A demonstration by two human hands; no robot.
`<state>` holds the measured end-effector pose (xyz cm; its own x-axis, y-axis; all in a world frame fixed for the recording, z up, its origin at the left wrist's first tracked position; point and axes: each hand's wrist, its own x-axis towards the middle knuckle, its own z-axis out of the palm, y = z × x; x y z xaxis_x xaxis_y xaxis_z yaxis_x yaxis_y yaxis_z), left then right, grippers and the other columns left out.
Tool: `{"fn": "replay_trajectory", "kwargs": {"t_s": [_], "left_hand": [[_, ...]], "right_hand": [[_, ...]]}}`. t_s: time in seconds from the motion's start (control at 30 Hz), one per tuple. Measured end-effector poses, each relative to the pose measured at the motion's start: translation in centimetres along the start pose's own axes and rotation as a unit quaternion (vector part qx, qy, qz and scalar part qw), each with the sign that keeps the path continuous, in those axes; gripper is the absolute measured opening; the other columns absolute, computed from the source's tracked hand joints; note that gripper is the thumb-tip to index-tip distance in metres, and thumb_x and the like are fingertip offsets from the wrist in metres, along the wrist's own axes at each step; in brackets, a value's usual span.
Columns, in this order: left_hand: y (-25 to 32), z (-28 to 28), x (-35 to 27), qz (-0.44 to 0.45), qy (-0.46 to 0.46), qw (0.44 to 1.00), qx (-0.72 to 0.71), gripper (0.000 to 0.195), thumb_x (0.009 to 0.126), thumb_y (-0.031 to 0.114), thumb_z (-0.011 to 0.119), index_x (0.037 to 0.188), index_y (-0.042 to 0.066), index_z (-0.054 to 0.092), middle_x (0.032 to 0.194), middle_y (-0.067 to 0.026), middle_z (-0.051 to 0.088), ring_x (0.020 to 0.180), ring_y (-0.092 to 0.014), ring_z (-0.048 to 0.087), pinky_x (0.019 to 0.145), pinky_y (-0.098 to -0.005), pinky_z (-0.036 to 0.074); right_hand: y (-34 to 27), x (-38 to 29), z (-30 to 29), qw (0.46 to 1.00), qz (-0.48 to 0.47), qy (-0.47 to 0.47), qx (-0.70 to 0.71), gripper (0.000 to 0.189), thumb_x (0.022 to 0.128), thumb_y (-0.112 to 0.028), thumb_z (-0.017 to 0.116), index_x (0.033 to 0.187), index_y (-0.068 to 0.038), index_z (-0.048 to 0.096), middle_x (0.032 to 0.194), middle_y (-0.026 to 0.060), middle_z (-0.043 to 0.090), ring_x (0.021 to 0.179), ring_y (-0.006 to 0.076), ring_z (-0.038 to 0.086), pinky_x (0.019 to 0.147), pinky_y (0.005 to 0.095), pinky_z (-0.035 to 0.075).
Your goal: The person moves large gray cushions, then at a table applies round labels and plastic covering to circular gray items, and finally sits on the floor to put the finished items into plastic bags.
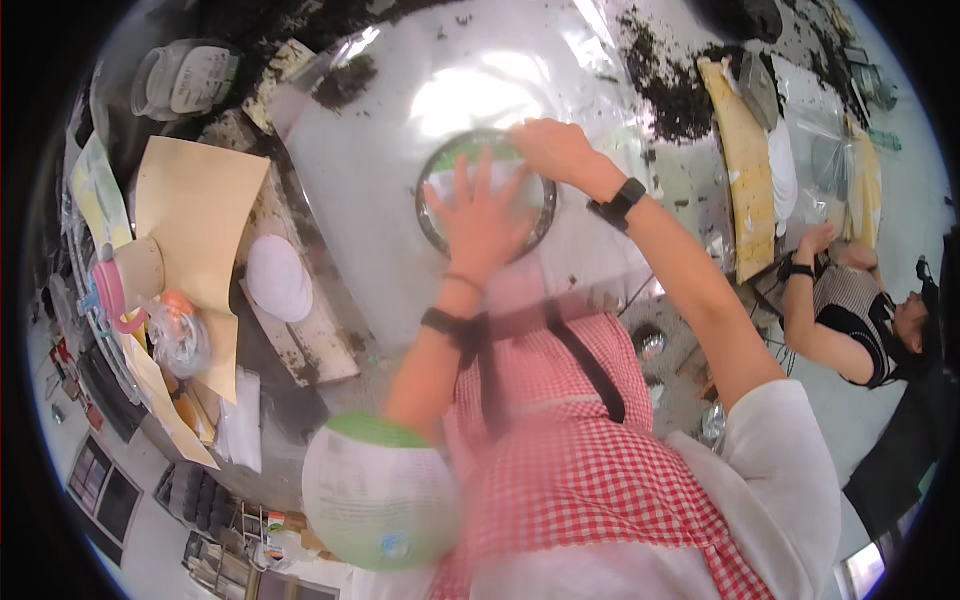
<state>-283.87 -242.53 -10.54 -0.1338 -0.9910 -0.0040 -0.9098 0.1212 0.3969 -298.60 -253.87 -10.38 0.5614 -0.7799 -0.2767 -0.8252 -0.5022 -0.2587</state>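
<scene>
A round disc with a green band and a white area [471, 150] lies inside a dark ring [426, 217] on a glossy plastic-covered table [360, 202]. My left hand [484, 214], slightly blurred, rests over the disc with its fingers spread. At the upper right of the ring, the curled fingers of my right hand [551, 150] pinch its rim; the fingertips are partly hidden. A second round green and white printed disc [382, 495] appears large and blurred at the lower left, in front of my upper left arm. What supports it cannot be seen.
To the left are stacked white discs [279, 277], a tan sheet [199, 195], a pink-lidded cup [127, 277] and clear tubs [187, 79]. Dark soil [660, 82] and a yellow strip [739, 165] lie right. Another person [847, 307] works at the far right.
</scene>
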Motion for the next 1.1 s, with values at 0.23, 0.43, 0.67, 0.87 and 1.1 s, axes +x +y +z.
{"fn": "replay_trajectory", "kwargs": {"t_s": [0.23, 0.43, 0.67, 0.87, 1.1], "left_hand": [[-0.2, 0.5, -2.2, -0.01, -0.05, 0.999, 0.017, 0.06, 0.078, 0.055, 0.06, 0.136, 0.04, 0.05, 0.156, -0.0026, 0.02, 0.144, -0.031, 0.012, 0.105, -0.0681, -0.001], [-0.1, 0.1, -3.2, 0.04, -0.062, 0.995, 0.062, 0.06, 0.079, 0.058, 0.059, 0.134, 0.034, 0.052, 0.154, -0.0057, 0.024, 0.144, -0.032, 0.012, 0.105, -0.0698, 0.0], [2.6, -3.9, -4.2, 0.199, 0.074, 0.977, -0.013, 0.055, 0.086, 0.033, 0.058, 0.138, 0.014, 0.048, 0.144, -0.0162, 0.039, 0.139, -0.038, 0.028, 0.11, -0.055, 0.024], [9.1, -17.6, -10.0, 0.293, -0.223, 0.893, -0.257, 0.049, 0.08, 0.025, 0.071, 0.121, 0.001, 0.061, 0.125, -0.017, 0.059, 0.115, -0.03, 0.058, 0.098, -0.0398, 0.046], [-11.6, 0.2, -1.9, -0.115, -0.025, 0.928, -0.353, 0.054, 0.081, 0.03, 0.073, 0.126, 0.005, 0.058, 0.12, -0.0201, 0.061, 0.11, -0.028, 0.06, 0.092, -0.0371, 0.048]], "right_hand": [[0.0, -0.9, -1.3, 0.985, -0.153, -0.046, -0.065, 0.011, 0.075, -0.012, 0.058, 0.073, -0.006, 0.067, 0.074, 0.0091, 0.066, 0.075, 0.0302, 0.067, 0.062, 0.0398, 0.053], [-3.0, -5.0, -2.9, 0.976, -0.192, 0.022, -0.101, 0.013, 0.072, -0.013, 0.06, 0.077, -0.008, 0.07, 0.069, 0.0083, 0.065, 0.068, 0.0269, 0.066, 0.057, 0.0385, 0.052], [-12.2, -11.1, -0.7, 0.961, -0.199, 0.175, -0.08, 0.012, 0.073, -0.012, 0.061, 0.074, -0.005, 0.07, 0.07, 0.0118, 0.066, 0.066, 0.0276, 0.066, 0.06, 0.038, 0.053], [-4.7, -23.7, -6.3, 0.982, 0.015, 0.183, -0.044, 0.007, 0.077, -0.009, 0.058, 0.079, -0.006, 0.064, 0.073, 0.0126, 0.061, 0.065, 0.0279, 0.064, 0.057, 0.0385, 0.052], [-1.7, -39.1, -15.2, 0.934, 0.262, 0.242, -0.022, 0.021, 0.09, -0.009, 0.053, 0.076, 0.006, 0.051, 0.07, 0.0245, 0.053, 0.063, 0.0417, 0.052, 0.057, 0.0454, 0.041]]}}
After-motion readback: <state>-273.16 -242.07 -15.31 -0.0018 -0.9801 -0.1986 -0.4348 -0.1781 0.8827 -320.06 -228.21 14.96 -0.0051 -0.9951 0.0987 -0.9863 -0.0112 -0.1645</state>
